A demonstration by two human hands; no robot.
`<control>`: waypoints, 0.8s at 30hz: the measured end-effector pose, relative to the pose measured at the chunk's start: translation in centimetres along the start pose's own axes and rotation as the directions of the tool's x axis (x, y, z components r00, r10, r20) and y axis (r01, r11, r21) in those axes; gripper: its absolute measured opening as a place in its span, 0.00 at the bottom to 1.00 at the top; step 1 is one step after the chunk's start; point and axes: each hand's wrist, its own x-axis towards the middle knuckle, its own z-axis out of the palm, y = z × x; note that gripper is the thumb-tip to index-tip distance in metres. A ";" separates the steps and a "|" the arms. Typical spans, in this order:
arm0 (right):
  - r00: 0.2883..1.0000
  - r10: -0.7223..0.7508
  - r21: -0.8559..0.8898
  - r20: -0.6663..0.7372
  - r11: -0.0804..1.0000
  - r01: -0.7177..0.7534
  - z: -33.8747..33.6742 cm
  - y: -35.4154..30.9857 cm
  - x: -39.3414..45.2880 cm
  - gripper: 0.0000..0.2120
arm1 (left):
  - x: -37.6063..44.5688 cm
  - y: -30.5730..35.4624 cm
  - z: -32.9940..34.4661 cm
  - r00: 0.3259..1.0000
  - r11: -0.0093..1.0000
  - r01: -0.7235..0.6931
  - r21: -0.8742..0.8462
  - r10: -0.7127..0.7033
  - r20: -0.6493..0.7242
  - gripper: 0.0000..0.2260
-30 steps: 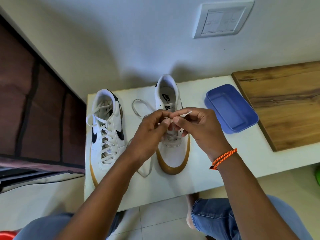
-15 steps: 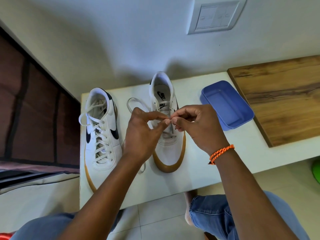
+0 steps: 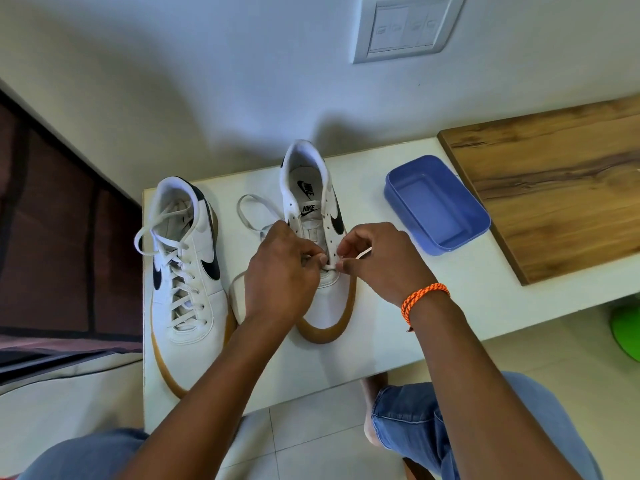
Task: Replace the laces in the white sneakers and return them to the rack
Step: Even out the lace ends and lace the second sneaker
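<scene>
Two white sneakers stand side by side on the white bench (image 3: 381, 327), toes toward the person and heels toward the wall. The left sneaker (image 3: 183, 271) is fully laced, its loose ends looping up by the collar. The right sneaker (image 3: 320, 216) has most of its eyelets bare, and both hands work low on its tongue, near the toe end.

The left hand (image 3: 280, 271) is curled, its thumb and forefinger pinching the white lace (image 3: 251, 216) right at the lowest eyelets. The right hand (image 3: 377, 261) is curled too, pinching the lace's other end, whose stiff tip pokes out to the right past the fingers. The two hands nearly touch over the shoe. Slack lace lies in a loop on the bench between the two sneakers, and another stretch curves round by the left wrist.

An orange braided band (image 3: 424, 299) circles the right wrist. Just right of the shoes sits a blue plastic tub (image 3: 436, 206), and beyond it a wooden board (image 3: 554, 192) lies on the bench. A switch plate (image 3: 403, 26) is set in the wall above. Blue jeans (image 3: 408, 420) cover the knees at the bottom of the view.
</scene>
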 end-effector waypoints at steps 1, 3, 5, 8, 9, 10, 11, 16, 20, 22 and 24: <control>1.000 0.009 0.000 0.000 1.000 -0.009 0.0 0.0 0.0 0.07 | 0.1 -0.1 0.2 1.000 0.999 0.026 -0.029 -0.025 0.017 0.04; 1.000 0.014 -0.011 -0.010 1.000 -0.014 0.2 0.0 0.0 0.07 | 0.1 -0.3 0.6 0.999 0.997 0.041 -0.061 -0.040 0.021 0.04; 1.000 0.005 -0.035 -0.029 0.999 -0.006 0.4 0.0 0.0 0.07 | 0.2 -0.5 0.9 0.999 0.994 0.054 -0.092 -0.054 0.010 0.04; 0.999 -0.003 -0.069 -0.050 0.998 -0.001 0.6 0.0 0.0 0.06 | 0.3 -0.8 1.6 0.997 0.983 0.080 -0.166 -0.081 -0.002 0.04; 0.998 -0.005 -0.077 -0.055 0.997 0.001 0.7 0.0 0.0 0.06 | 0.3 -0.9 1.8 0.996 0.975 0.090 -0.201 -0.092 0.000 0.04; 0.998 -0.009 -0.086 -0.057 0.996 0.004 0.7 0.0 0.0 0.06 | 0.4 -1.1 2.0 0.994 0.965 0.105 -0.238 -0.106 0.008 0.05; 0.998 -0.015 -0.095 -0.057 0.995 0.010 0.7 -0.1 0.0 0.06 | 0.5 -1.3 2.2 0.993 0.955 0.121 -0.270 -0.120 0.020 0.07; 0.998 -0.028 -0.118 -0.048 0.993 0.022 0.7 -0.2 -0.1 0.05 | 0.7 -1.6 2.8 0.987 0.936 0.162 -0.314 -0.148 0.068 0.07; 0.998 -0.032 -0.122 -0.056 0.992 0.025 0.7 -0.2 -0.1 0.05 | 0.5 -1.2 3.0 0.986 0.944 0.165 -0.284 -0.162 0.035 0.10; 0.998 -0.022 -0.116 -0.067 0.993 0.014 0.8 -0.3 0.0 0.04 | 0.2 -0.7 2.7 0.990 0.966 0.136 -0.221 -0.141 -0.005 0.09; 0.996 0.000 -0.090 -0.085 0.996 -0.008 0.7 -0.4 0.1 0.03 | -0.1 -0.2 2.3 0.997 0.993 0.070 -0.100 -0.072 -0.012 0.08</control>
